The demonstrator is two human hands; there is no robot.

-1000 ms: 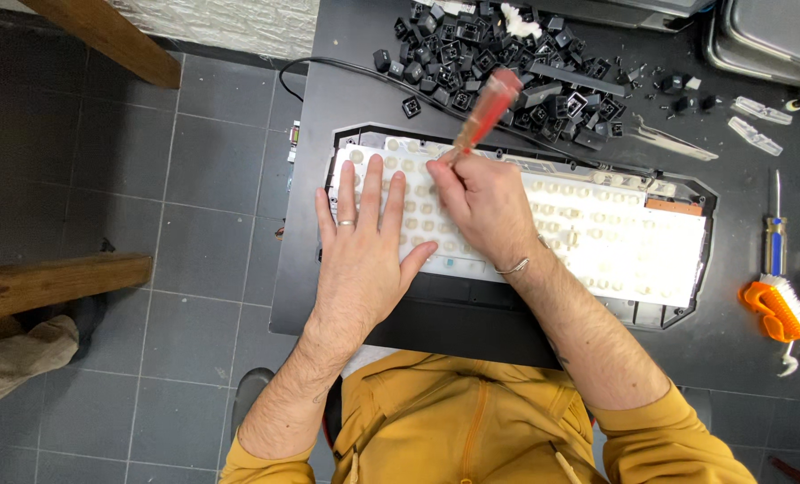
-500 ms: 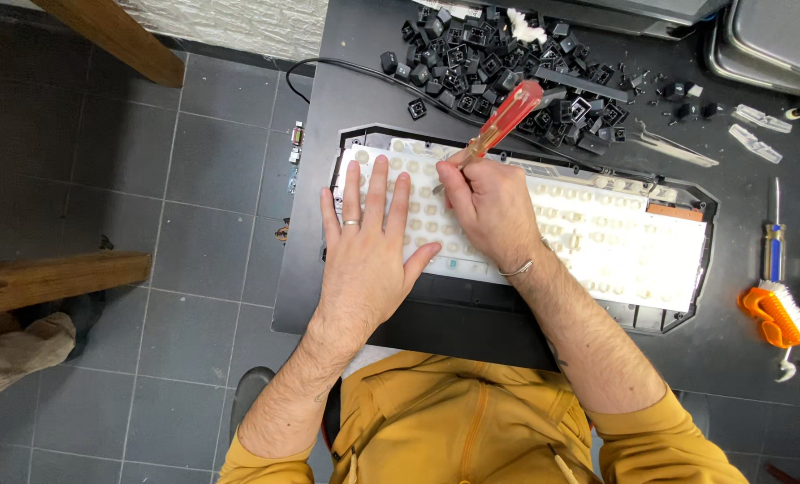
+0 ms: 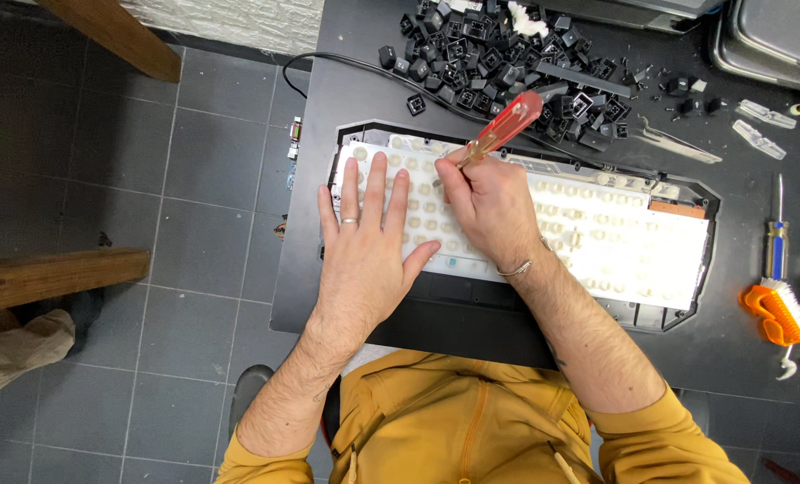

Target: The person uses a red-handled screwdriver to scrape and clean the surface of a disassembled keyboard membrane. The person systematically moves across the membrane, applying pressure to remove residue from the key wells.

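While gripped: screwdriver (image 3: 498, 130) in right-hand fingers (image 3: 454, 175)

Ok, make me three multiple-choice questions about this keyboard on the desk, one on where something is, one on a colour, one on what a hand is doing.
1. Where does the pile of black keycaps lie?
A. beyond the keyboard
B. on the floor
C. in the person's lap

2. What colour is the handle of the screwdriver?
A. green
B. clear red
C. black

3. What is the left hand doing?
A. holding the brush
B. lying flat on the keyboard
C. gripping a keycap

Answers: 1 A, the keycaps are heaped on the desk past the keyboard's far edge. 2 B, the handle in the right hand is see-through red. 3 B, its fingers are spread, palm down on the white key sheet.
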